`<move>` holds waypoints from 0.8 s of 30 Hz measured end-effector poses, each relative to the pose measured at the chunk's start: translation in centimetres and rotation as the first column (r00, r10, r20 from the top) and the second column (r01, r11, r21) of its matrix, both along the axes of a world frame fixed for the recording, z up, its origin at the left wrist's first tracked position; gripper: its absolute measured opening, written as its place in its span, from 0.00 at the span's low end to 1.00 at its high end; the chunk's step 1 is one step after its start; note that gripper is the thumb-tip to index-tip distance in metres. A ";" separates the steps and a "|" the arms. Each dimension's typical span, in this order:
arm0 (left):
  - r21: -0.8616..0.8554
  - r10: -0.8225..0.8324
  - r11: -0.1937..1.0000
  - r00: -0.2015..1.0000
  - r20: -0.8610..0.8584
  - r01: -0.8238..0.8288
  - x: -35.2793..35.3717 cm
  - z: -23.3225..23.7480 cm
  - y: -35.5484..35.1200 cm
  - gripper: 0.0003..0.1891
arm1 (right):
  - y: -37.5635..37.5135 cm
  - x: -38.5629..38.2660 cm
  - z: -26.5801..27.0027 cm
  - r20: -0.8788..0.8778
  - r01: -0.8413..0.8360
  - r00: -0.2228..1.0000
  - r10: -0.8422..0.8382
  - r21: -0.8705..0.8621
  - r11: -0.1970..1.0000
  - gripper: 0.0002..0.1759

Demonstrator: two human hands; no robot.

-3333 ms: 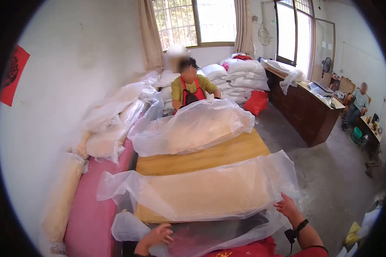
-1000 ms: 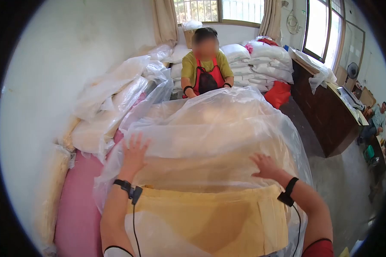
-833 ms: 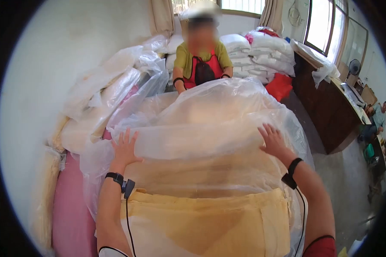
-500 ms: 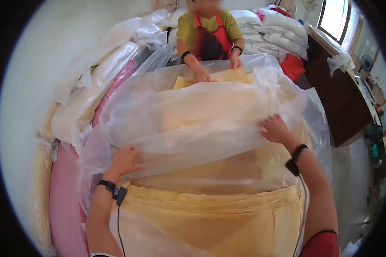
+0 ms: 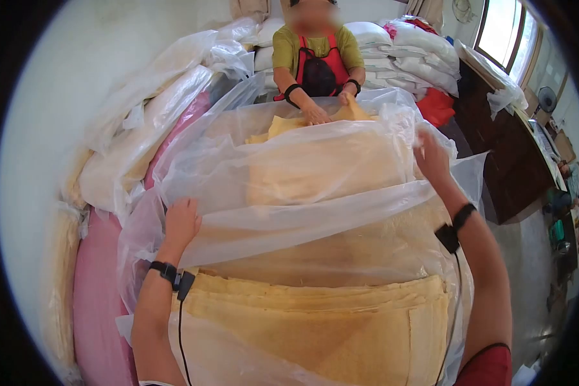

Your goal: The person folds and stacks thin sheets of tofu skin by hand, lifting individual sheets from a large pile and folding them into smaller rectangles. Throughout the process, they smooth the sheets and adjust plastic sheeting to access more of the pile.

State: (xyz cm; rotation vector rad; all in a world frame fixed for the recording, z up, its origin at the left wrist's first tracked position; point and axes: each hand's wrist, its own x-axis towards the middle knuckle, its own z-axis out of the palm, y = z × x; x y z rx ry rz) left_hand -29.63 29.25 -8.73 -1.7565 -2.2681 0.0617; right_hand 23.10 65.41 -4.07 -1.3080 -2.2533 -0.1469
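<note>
Between our arms lies a broad clear plastic sheet, loosely wrinkled, with a pale fold running crosswise over it. At its near side, closest to our body, is a thick stack of yellow sheets, its layered far edge uneven and plastic film lying over its lower left part. Farther off, another yellow pile shows through the film, with a few crumpled corners poking out at its far side.

Our left hand is on the plastic at the left, its grip drawn together with the fingers curled; we cannot tell whether it pinches the film. Our right hand is raised at the right, by the bunched film beside the far pile; its grip is blurred, so we cannot tell how it is set. We have a black band with a small dark device and a cord on each wrist.

Across from us, a co-worker in a green top and red apron has both hands at the far pile's yellow corners.

To our left are a pink surface and plastic-wrapped bundles. White sacks are stacked behind the co-worker, near a red bag, and a dark wooden counter stands to our right.
</note>
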 end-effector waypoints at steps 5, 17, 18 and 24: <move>0.365 -0.333 0.886 0.940 0.077 0.285 6.3 5.1 10.4 0.48 | 0.3 -12.8 2.1 0.616 -0.112 0.781 0.103 -0.025 0.993 0.29; -0.371 -0.407 0.805 0.886 0.224 0.464 15.0 1.7 11.9 0.19 | -3.0 5.4 -0.2 0.625 -0.092 0.723 0.294 -0.334 0.938 0.39; -0.414 -0.276 0.838 0.930 0.242 0.356 14.9 2.6 11.5 0.16 | -3.2 5.7 0.8 0.808 -0.005 0.557 0.194 -0.230 0.973 0.27; -0.285 -0.373 0.889 0.928 0.004 0.358 11.3 7.1 7.3 0.11 | 0.3 9.8 0.9 0.799 0.195 0.568 -0.197 0.102 0.975 0.07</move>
